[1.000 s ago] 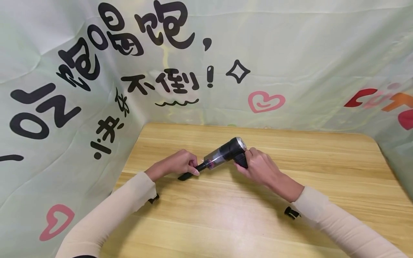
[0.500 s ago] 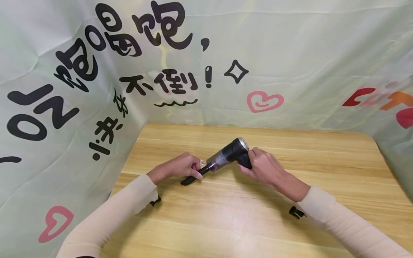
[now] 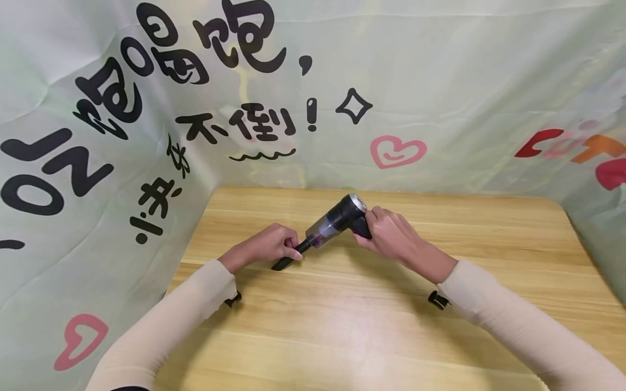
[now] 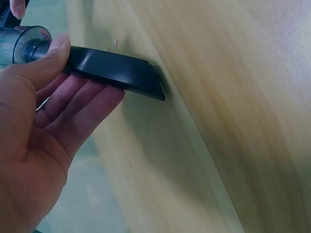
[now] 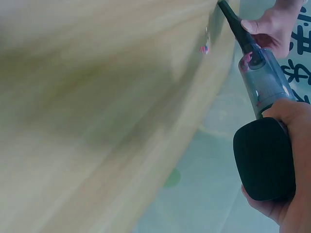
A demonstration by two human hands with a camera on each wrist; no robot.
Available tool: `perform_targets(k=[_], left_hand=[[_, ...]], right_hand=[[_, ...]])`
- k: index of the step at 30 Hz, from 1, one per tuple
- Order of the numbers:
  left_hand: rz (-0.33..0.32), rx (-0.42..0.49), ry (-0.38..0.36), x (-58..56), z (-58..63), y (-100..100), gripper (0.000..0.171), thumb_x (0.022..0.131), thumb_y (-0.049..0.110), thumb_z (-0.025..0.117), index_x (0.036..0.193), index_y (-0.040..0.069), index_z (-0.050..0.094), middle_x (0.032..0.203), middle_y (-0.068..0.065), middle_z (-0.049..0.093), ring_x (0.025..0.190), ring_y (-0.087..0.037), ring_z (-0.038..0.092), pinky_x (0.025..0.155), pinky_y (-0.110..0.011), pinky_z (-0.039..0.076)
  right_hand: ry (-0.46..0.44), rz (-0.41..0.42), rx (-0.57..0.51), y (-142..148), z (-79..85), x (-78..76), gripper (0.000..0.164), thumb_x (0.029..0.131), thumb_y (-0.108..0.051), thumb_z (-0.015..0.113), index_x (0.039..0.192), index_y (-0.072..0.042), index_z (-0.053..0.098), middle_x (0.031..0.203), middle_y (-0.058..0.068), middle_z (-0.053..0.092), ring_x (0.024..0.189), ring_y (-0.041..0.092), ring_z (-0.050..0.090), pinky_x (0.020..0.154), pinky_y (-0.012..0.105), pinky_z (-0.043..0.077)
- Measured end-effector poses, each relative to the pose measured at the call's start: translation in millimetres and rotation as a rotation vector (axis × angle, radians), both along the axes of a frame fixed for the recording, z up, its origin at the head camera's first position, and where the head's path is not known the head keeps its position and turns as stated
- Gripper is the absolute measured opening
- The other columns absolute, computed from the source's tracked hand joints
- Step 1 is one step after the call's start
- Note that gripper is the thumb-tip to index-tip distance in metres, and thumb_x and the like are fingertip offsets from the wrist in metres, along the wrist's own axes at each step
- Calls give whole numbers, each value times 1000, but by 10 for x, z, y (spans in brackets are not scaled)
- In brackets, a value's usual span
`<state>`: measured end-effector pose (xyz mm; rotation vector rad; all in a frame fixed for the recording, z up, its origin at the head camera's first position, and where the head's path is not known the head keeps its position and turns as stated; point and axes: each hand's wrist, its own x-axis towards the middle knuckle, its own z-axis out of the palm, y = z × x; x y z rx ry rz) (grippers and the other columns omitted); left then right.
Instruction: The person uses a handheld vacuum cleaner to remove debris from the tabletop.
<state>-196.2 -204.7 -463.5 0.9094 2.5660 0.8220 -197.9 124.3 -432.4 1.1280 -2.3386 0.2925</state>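
Observation:
A black handheld vacuum cleaner (image 3: pixel 337 220) with a clear dust cup (image 5: pixel 266 82) slants over the table between both hands. My right hand (image 3: pixel 393 234) grips its handle (image 5: pixel 265 160). With thumb and fingers, my left hand (image 3: pixel 274 243) holds the black flat nozzle (image 4: pixel 114 70) at the front end. The nozzle's slanted tip points down to the left, close above the tabletop; whether it touches, I cannot tell. Something pink shows inside the dust cup near the nozzle. Small colourful scraps (image 5: pixel 204 48) lie on the table beside the nozzle.
The wooden table (image 3: pixel 342 326) has a rounded far right corner. Pale printed cloth (image 3: pixel 464 81) with black lettering and pink hearts hangs behind it and along the left. A small black clip-like device (image 3: pixel 438 300) sits under the right cuff.
The vacuum cleaner and both hands first shift slightly right, then back left and away from me. The scraps visible behind the nozzle half a second ago are now hidden in the head view.

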Motion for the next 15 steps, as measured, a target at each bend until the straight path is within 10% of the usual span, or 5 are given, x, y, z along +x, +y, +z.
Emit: perform_targets(k=[15], left_hand=[[112,57,70,-206,14,-186,18,80,32,77,76,19,65,69,8,64,61,-10,57,58,-28,50]], right_hand=[[89,13,69,-278,231,-391,47,80,-40,69,79,6,58,67,12,51,52,20,45,41,32,45]])
